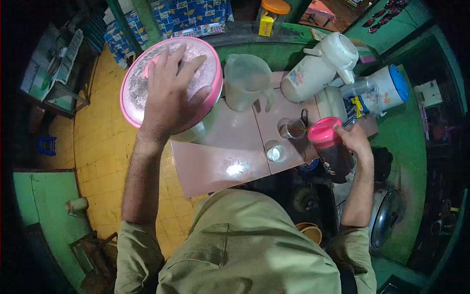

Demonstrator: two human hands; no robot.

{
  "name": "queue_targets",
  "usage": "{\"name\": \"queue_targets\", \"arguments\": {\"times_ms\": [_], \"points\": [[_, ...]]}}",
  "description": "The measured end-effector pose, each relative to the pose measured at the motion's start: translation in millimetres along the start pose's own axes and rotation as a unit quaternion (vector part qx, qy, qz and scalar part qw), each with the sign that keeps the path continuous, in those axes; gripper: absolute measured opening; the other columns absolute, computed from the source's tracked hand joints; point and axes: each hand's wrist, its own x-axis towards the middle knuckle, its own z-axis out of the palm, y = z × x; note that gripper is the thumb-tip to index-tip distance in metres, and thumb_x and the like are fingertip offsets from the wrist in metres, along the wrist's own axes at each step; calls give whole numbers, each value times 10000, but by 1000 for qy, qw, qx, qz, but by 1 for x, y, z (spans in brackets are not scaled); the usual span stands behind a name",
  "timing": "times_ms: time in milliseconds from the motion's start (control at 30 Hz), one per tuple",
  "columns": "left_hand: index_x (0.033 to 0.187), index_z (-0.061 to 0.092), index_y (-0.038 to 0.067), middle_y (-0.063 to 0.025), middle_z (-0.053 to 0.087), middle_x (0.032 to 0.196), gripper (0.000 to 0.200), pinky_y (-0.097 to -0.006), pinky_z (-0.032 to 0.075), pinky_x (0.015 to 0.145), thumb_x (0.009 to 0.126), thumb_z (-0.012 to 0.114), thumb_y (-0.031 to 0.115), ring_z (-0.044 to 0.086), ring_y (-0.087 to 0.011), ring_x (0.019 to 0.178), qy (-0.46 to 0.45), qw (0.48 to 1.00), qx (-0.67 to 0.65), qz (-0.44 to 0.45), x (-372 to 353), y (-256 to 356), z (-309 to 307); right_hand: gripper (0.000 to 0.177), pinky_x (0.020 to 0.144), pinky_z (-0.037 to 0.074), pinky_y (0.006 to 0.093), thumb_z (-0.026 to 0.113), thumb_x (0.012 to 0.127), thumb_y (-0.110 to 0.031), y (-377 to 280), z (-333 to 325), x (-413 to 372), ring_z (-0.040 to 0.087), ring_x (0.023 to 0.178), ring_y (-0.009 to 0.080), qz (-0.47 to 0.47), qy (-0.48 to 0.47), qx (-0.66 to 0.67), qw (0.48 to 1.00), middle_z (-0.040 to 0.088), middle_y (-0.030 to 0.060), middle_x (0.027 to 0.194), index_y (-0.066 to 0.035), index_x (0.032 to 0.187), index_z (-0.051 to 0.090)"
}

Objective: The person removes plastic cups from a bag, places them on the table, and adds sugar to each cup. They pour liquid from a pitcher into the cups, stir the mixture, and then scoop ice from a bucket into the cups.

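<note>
My left hand lies with its fingers spread on the pale speckled lid of a round, pink-rimmed container. A pink knob shows beside the fingers. My right hand grips a pitcher with a pink lid and dark contents, tilted to the left. From its spout a thin brown stream runs into a clear glass on the pinkish tiled table. Nearer to me stands a second glass with something white at its bottom. The pitcher's handle is mostly hidden by my fingers.
A translucent plastic jug and a white flowered thermos stand behind the glasses. To the right is a white tub with a blue lid. An orange-lidded jar sits on the back ledge. A black-rimmed pot lid lies at my right.
</note>
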Motion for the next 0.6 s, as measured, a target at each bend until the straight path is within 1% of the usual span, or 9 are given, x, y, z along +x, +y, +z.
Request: {"name": "queue_targets", "arguments": {"times_ms": [67, 167, 200, 267, 400, 433, 500, 567, 600], "points": [[1322, 555, 144, -194, 472, 1403, 631, -543, 292, 1110, 734, 778, 194, 400, -405, 1335, -3, 1000, -2, -13, -1, -2, 3, 521, 653, 532, 431, 706, 834, -443, 4, 1, 2, 689, 648, 307, -22, -2, 10, 1000, 681, 212, 710, 74, 774, 684], [1338, 536, 140, -191, 468, 1411, 629, -533, 269, 1120, 760, 763, 231, 390, -400, 1348, 0, 1000, 15, -17, -3, -8, 10, 516, 703, 530, 434, 698, 832, -446, 7, 2, 4, 700, 718, 343, -37, 3, 4, 999, 690, 229, 739, 68, 797, 697], [1335, 538, 136, -194, 465, 1418, 612, -532, 261, 1124, 773, 753, 252, 389, -398, 1350, -10, 999, 28, -40, -3, -8, 11, 516, 703, 530, 434, 698, 832, -446, 11, 4, 5, 700, 718, 343, -39, 3, 7, 999, 690, 229, 739, 68, 797, 697], [1340, 539, 130, -204, 454, 1436, 578, -524, 247, 1133, 815, 717, 294, 380, -396, 1362, -31, 995, 43, -79, -2, -8, 13, 567, 403, 389, 347, 690, 871, -438, 22, 12, 8, 510, 404, 151, -126, 62, 42, 989, 536, 62, 483, 14, 550, 573], [1350, 541, 140, -204, 449, 1450, 541, -500, 248, 1143, 847, 688, 276, 375, -388, 1375, -13, 996, 14, -86, -5, -9, 14, 555, 390, 339, 324, 670, 894, -414, 53, 22, 23, 474, 400, 118, -113, 27, 76, 990, 505, 28, 471, -15, 528, 547], [1350, 541, 140, -204, 449, 1450, 541, -500, 248, 1143, 847, 688, 276, 375, -388, 1375, -12, 996, 16, -87, -6, -10, 14, 544, 388, 318, 312, 660, 904, -401, 62, 25, 22, 451, 400, 103, -98, 5, 123, 988, 487, 11, 469, -39, 519, 530], [1351, 530, 161, -208, 451, 1436, 533, -573, 182, 1151, 878, 658, 370, 346, -395, 1386, -19, 997, 0, -79, -6, -14, 17, 536, 386, 298, 301, 650, 914, -388, 81, 32, 20, 428, 400, 88, -84, -20, 167, 982, 469, -6, 467, -63, 510, 514], [1351, 534, 160, -202, 464, 1430, 533, -566, 192, 1147, 880, 651, 380, 350, -400, 1384, -20, 997, -1, -78, -6, -16, 18, 463, 404, 285, 304, 653, 904, -328, 102, 43, 17, 404, 426, 76, -44, -45, 314, 947, 474, -19, 497, -61, 543, 541], [1352, 535, 161, -197, 464, 1433, 533, -559, 198, 1147, 881, 649, 384, 352, -403, 1382, -19, 997, 5, -75, -6, -16, 19, 447, 419, 234, 272, 636, 926, -291, 111, 48, 12, 368, 431, 57, -65, -46, 347, 934, 449, -45, 499, -106, 537, 516]]}}
